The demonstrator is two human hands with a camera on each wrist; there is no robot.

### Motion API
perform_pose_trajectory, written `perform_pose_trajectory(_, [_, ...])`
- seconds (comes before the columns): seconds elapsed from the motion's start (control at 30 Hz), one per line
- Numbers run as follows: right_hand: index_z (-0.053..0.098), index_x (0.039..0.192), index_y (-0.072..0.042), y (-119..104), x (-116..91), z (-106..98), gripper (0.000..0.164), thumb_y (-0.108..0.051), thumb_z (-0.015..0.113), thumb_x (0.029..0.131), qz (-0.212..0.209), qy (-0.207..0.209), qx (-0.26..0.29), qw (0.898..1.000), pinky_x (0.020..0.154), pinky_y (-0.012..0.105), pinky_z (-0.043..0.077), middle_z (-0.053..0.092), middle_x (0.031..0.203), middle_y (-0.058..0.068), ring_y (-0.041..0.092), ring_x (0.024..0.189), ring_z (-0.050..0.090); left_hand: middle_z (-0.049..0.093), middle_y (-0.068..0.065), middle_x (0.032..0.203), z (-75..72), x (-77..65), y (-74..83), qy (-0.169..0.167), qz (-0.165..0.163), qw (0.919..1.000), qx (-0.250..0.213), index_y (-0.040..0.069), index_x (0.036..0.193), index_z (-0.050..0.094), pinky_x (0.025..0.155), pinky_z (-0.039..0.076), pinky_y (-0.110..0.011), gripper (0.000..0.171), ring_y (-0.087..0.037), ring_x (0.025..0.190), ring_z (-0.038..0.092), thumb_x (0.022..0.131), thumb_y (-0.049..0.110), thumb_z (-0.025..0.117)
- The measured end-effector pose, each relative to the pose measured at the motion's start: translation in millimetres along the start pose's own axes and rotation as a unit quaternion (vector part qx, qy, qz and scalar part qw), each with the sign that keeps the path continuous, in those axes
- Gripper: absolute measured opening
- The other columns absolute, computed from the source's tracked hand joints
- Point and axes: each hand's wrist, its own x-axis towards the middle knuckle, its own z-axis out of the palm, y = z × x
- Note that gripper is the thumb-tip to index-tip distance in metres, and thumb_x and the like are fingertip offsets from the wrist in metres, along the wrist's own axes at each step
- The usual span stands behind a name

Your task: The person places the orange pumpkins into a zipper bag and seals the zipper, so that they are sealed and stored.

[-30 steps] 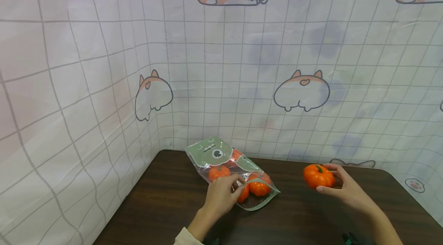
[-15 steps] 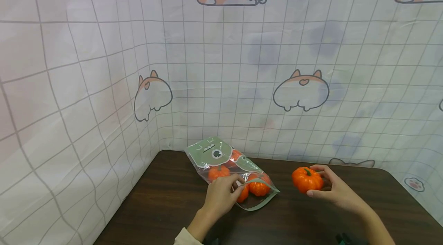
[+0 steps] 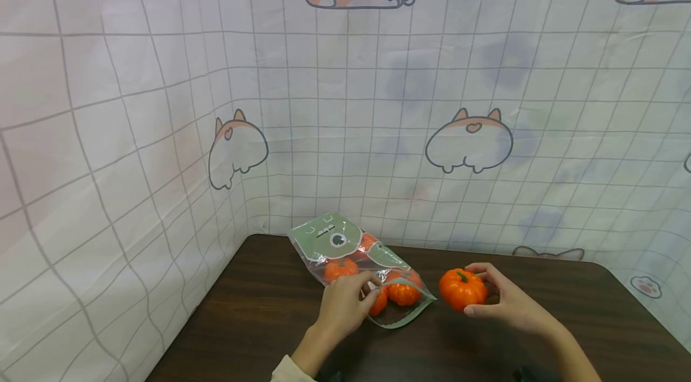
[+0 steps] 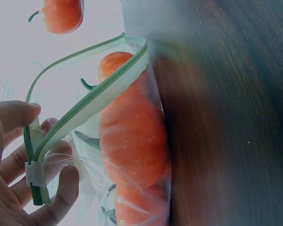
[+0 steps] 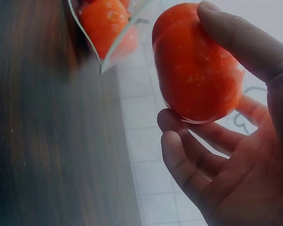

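Observation:
A clear zip bag (image 3: 324,238) with a green cartoon print lies on the table, its green-edged mouth spread toward the right. Several small orange pumpkins (image 3: 341,268) are inside it. My left hand (image 3: 345,304) pinches the zip edge near the white slider (image 4: 35,174), which shows in the left wrist view. Between thumb and fingers, my right hand (image 3: 507,301) holds another orange pumpkin (image 3: 462,289) with a green stem, just right of the bag's mouth. In the right wrist view the thumb lies on one side of this pumpkin (image 5: 195,66) and fingers support the other.
The dark wood-grain table (image 3: 243,310) runs back to a white gridded curtain (image 3: 345,130) with dog drawings, which also borders it on the left. A small dark object (image 3: 522,373) is partly visible at the bottom edge, below the right forearm.
My right hand has carried its pumpkin leftward and slightly down, closer to the bag's mouth. The left hand and the bag have stayed in place.

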Motion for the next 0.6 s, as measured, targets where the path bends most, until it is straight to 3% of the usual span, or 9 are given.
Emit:
perform_pose_trajectory(0.33, [0.033,0.146,-0.007,-1,5,14,0.068,-0.015,0.074,0.092,-0.023,-0.052,0.028,0.998,0.084,0.031,0.057,0.05,0.137,0.029,0.022,0.104,0.066,0.064,0.015,0.067,0.9,0.1,-0.8,0.001,0.0,1.0,0.0,0.027,0.096,0.075,0.053,0.037,-0.018,0.006,0.004,0.059,0.049,0.091,0.03,0.076])
perform_pose_trajectory(0.6, [0.036,0.144,-0.008,1,10,27,0.069,-0.019,0.077,0.09,-0.02,-0.067,0.003,0.998,0.083,0.03,0.056,0.052,0.136,0.026,0.02,0.101,0.066,0.065,0.015,0.068,1.6,0.0,-1.2,0.001,0.002,1.0,0.0,0.027,0.096,0.075,0.052,0.037,-0.018,0.005,0.004,0.058,0.049,0.092,0.031,0.075])
